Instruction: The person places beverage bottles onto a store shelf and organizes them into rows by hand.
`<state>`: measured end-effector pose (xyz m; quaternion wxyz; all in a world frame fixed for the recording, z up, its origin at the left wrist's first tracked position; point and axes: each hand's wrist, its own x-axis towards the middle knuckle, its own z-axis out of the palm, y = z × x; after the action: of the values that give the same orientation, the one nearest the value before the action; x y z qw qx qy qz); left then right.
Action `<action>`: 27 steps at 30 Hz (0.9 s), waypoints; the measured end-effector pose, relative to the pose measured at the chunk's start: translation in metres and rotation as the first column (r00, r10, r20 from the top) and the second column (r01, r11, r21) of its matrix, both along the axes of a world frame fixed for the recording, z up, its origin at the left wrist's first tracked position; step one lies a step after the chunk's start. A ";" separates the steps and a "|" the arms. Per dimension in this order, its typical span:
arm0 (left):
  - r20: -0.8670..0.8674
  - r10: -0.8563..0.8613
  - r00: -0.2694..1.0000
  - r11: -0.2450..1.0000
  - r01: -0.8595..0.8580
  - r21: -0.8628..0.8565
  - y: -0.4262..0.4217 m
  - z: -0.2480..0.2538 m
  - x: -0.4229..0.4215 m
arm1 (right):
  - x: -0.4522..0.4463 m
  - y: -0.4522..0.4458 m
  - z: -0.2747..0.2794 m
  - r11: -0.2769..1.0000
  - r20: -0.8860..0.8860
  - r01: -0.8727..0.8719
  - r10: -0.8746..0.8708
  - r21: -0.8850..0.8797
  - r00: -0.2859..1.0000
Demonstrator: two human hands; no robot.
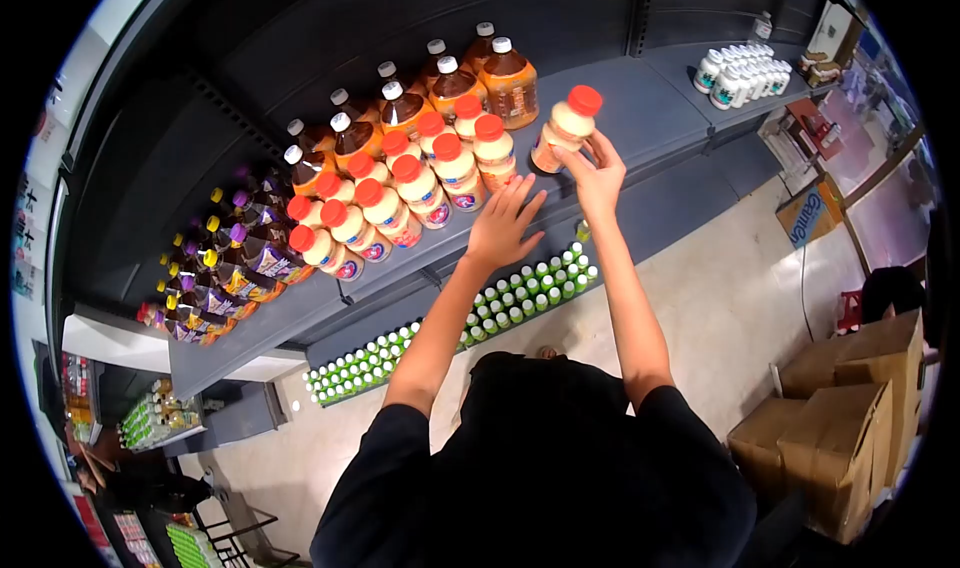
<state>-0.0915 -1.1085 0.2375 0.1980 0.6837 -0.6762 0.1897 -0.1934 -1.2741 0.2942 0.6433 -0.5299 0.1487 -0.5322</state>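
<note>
My right hand (598, 176) grips a cream-coloured drink bottle (572, 120) with a red cap, at the front of the grey shelf (640, 108). The bottle is slightly tilted; whether its base touches the shelf I cannot tell. My left hand (505, 223), fingers spread, is at the front end of a block of matching red-capped bottles (406, 183). Its fingertips reach the lower part of the nearest bottle (494, 148); contact is unclear. Behind that block stand larger orange-brown bottles (510, 83) with white caps.
Dark bottles with purple and yellow caps (240, 263) fill the shelf's left end. White bottles (740, 76) stand far right. Green bottles with white caps (520, 298) line a lower shelf. Cardboard boxes (830, 428) are at lower right. Another person (160, 488) is at lower left.
</note>
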 end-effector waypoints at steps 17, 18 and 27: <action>-0.018 -0.122 0.992 0.992 0.122 -0.035 -0.006 -0.015 0.014 | 0.115 -0.032 -0.067 0.978 -0.145 -0.048 0.018 -0.205 0.989; -0.036 -0.106 0.994 0.994 0.106 -0.020 -0.006 -0.014 0.012 | 0.120 -0.038 -0.078 0.969 -0.191 -0.049 0.002 -0.242 0.982; -0.040 -0.163 0.986 0.987 0.163 -0.008 0.002 -0.013 0.014 | 0.114 -0.039 -0.073 0.964 -0.133 -0.237 0.221 -0.118 0.966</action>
<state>-0.0770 -1.1064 0.2241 0.2282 0.6293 -0.7253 0.1607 -0.0793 -1.3133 0.2216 0.6537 -0.6160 0.0885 -0.4305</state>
